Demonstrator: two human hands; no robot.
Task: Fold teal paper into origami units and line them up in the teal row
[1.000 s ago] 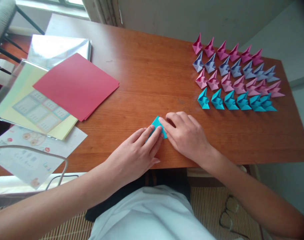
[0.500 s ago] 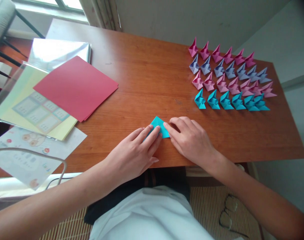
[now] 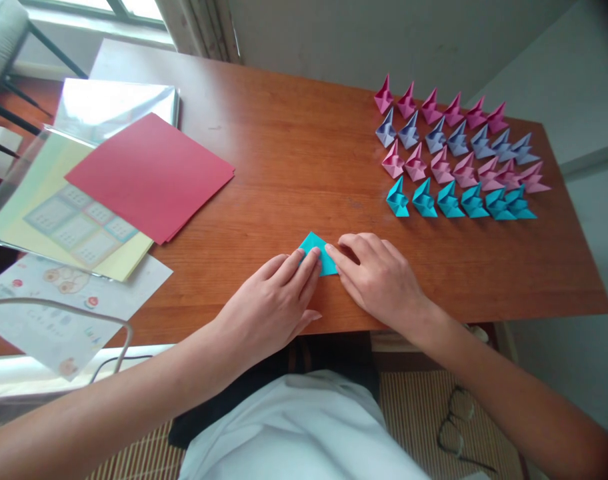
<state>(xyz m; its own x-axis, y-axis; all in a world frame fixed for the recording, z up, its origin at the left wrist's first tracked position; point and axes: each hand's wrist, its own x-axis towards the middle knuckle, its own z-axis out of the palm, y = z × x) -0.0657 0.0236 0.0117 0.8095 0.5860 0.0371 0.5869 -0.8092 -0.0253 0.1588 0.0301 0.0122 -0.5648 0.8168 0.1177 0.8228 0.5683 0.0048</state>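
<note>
A small folded piece of turquoise origami paper (image 3: 329, 267) lies flat near the table's front edge, its top point facing away from me. My left hand (image 3: 269, 297) rests over its left side, with outstretched fingers lying flat on it and the thumb apart. At the right corner of the paper, my right hand (image 3: 377, 270) has its index fingertip on the edge and its thumb low beside it. The other right fingers are curled. Part of the paper is hidden under my left fingers.
Several folded paper shapes stand in rows at the right: magenta (image 3: 429, 107), lavender (image 3: 435, 137), pink (image 3: 440, 165) and turquoise (image 3: 449, 201). Red sheets (image 3: 154, 177) lie at the left over a yellow packet (image 3: 59, 200). A cable (image 3: 84, 312) crosses a printed sheet (image 3: 119, 300).
Both hands stay on the turquoise paper in nearly the same place. The whole view has shifted slightly, and my left thumb sits a little farther right.
</note>
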